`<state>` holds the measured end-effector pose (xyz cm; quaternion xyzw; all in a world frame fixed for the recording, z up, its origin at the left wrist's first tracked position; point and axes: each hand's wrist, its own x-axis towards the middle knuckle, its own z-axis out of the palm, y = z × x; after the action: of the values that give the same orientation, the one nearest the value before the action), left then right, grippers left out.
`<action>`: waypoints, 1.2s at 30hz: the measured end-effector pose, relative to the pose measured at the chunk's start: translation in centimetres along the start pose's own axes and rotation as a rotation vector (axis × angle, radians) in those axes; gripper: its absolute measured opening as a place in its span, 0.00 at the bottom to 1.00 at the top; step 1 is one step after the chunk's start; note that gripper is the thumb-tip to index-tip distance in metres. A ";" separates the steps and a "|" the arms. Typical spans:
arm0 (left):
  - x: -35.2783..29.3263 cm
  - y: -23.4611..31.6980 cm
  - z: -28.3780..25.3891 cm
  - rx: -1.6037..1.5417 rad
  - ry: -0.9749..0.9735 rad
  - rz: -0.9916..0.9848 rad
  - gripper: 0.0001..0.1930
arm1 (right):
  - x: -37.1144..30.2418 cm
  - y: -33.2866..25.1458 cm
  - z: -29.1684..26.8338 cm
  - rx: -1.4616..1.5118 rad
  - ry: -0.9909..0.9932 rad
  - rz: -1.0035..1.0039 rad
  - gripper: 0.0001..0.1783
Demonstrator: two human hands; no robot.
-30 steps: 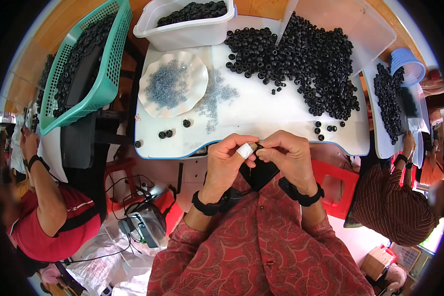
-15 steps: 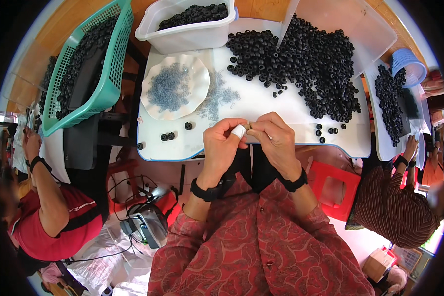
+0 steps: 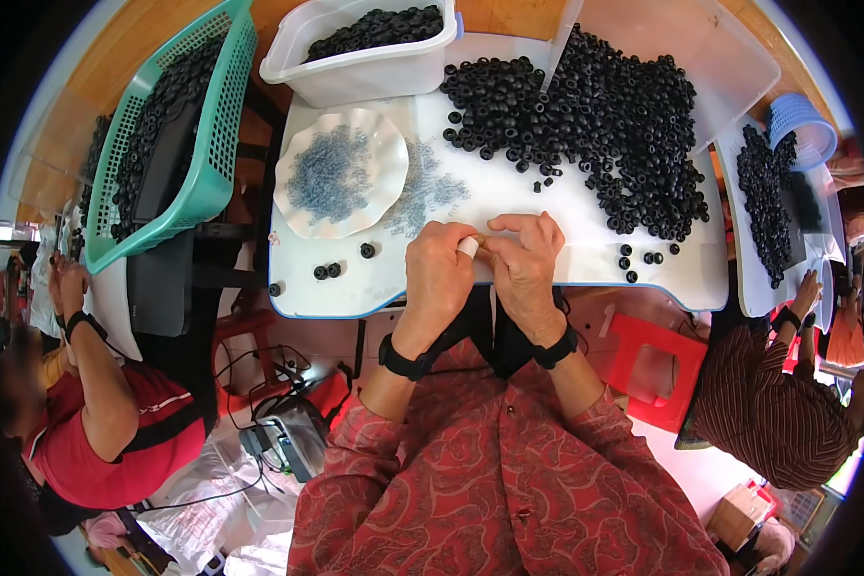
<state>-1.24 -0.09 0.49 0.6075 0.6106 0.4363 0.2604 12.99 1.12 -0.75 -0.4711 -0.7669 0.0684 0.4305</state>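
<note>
My left hand (image 3: 438, 271) and my right hand (image 3: 526, 264) meet over the table's front edge. Their fingertips are pinched together, and whatever lies between them is too small or too covered to make out. A white wrap (image 3: 468, 247) shows at the left thumb. Beyond the hands spreads a large heap of small black ring-shaped parts (image 3: 634, 125). A scalloped white plate (image 3: 389, 197) on the left carries many tiny clear pieces (image 3: 328, 173), and more clear pieces (image 3: 432, 187) lie beside it. A few black parts (image 3: 327, 271) sit apart near the left front edge.
A white tub (image 3: 355, 82) of black parts stands at the back left, near a green basket (image 3: 223, 125). A clear plastic panel (image 3: 730, 77) rises at the back right. People work on both sides; a red stool (image 3: 653, 370) is below right.
Both hands have shifted slightly up and away from me, still together. The right hand's outer fingers have lifted and straightened. The heap and plate look the same.
</note>
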 end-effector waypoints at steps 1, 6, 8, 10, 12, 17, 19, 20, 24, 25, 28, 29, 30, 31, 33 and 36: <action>0.1 -0.1 0.1 0.052 0.015 0.052 0.06 | 0.0 0.0 0.0 -0.005 -0.016 0.006 0.09; -0.4 0.9 0.6 0.148 0.064 0.098 0.08 | 0.3 -0.3 -0.8 0.045 -0.099 0.065 0.11; -0.8 1.0 0.6 0.192 0.085 0.113 0.08 | 0.2 -0.3 -0.7 0.085 -0.123 0.081 0.11; -0.9 0.9 1.1 0.185 0.086 0.141 0.08 | 0.1 0.1 -0.7 0.097 -0.123 0.099 0.11; -1.0 1.0 1.0 0.170 0.086 0.142 0.07 | 0.0 0.3 -0.8 0.117 -0.144 0.128 0.11; -1.1 0.4 1.5 0.120 0.129 0.176 0.05 | 0.2 0.1 -0.6 0.147 -0.087 0.173 0.12; -1.4 0.3 1.7 0.147 0.122 0.160 0.05 | 0.0 0.2 -0.5 0.190 -0.093 0.198 0.12; -1.3 0.4 1.8 0.154 0.118 0.158 0.05 | 0.1 0.3 -0.6 0.204 -0.091 0.209 0.13; -1.4 0.8 1.6 0.207 0.102 0.193 0.05 | 0.0 0.4 -0.1 0.276 -0.043 0.237 0.09; -1.4 1.0 1.7 0.219 0.105 0.201 0.06 | 0.2 0.3 -0.2 0.306 -0.040 0.257 0.07; -1.3 1.4 1.8 0.254 0.100 0.226 0.06 | 0.5 0.4 -0.6 0.297 -0.056 0.242 0.07; -1.2 1.5 1.8 0.266 0.091 0.236 0.07 | 0.3 0.6 -0.7 0.318 -0.058 0.242 0.07; -1.2 1.6 1.8 0.279 0.081 0.245 0.07 | 0.2 0.5 -1.1 0.388 -0.022 0.299 0.06; -1.1 1.9 1.6 0.302 0.068 0.252 0.07 | 0.3 0.3 -1.3 0.463 0.013 0.355 0.06; -1.2 1.6 1.6 0.344 0.025 0.284 0.08 | 0.3 0.3 -1.7 0.530 0.079 0.350 0.05; -1.2 1.4 1.3 0.312 -0.007 0.344 0.09 | 1.8 -2.2 -2.3 0.584 0.013 0.244 0.08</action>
<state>0.78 -1.15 0.79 0.7370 0.5573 0.3725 0.0871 12.89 0.59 2.89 -0.4165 -0.6498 0.3341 0.5410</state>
